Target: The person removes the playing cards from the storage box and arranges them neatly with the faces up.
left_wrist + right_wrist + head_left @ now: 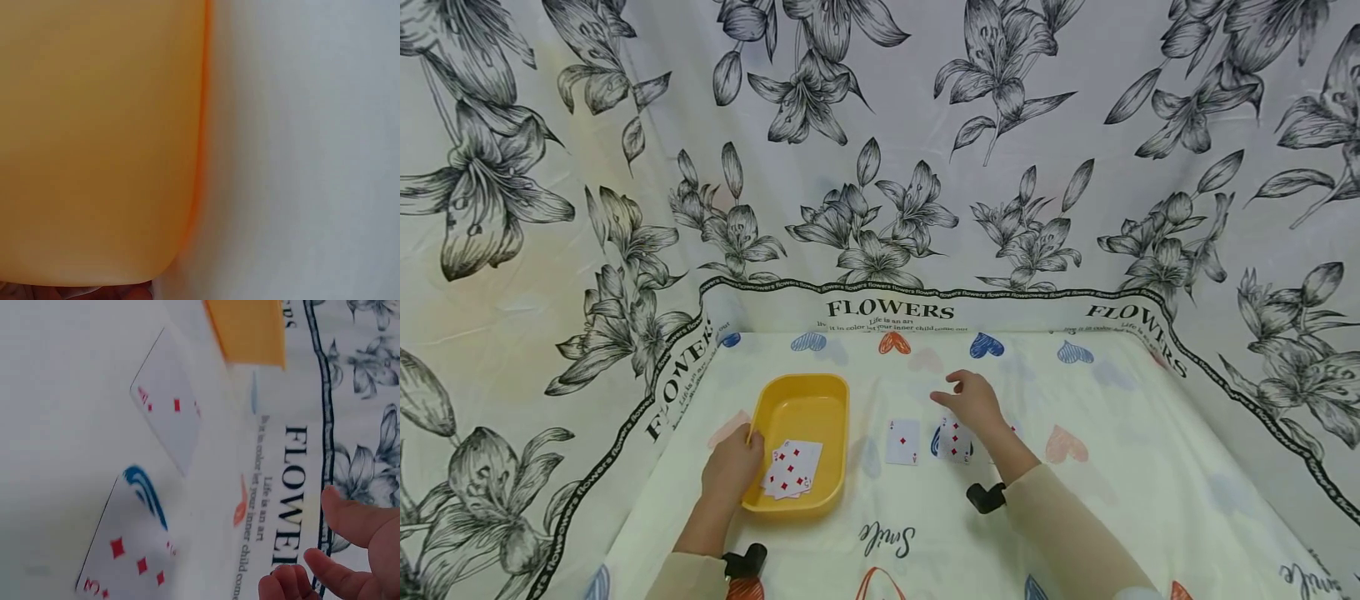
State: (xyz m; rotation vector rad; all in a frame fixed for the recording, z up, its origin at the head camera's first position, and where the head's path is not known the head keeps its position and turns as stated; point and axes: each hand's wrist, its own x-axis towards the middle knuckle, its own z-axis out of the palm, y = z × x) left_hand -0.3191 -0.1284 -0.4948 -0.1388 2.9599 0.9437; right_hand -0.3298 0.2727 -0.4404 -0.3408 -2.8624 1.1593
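My left hand (733, 467) grips the left rim of a yellow plastic tray (837, 400), which is slightly tilted in the head view. A few overlapping diamond playing cards (792, 469) lie in the tray's near part. To the right of the tray, an ace of diamonds (902, 442) lies face up on the cloth. Beside it is a three of diamonds (955, 440), and a further card (1017, 429) is mostly hidden behind my right forearm. My right hand (356, 544) hovers above the cards, thumb and forefinger apart, holding nothing.
The cards lie on a white tablecloth (1120, 467) printed with hearts and the word "Smile". A floral curtain (880, 242) closes off the back and both sides. Each wrist carries a small black device (985, 498).
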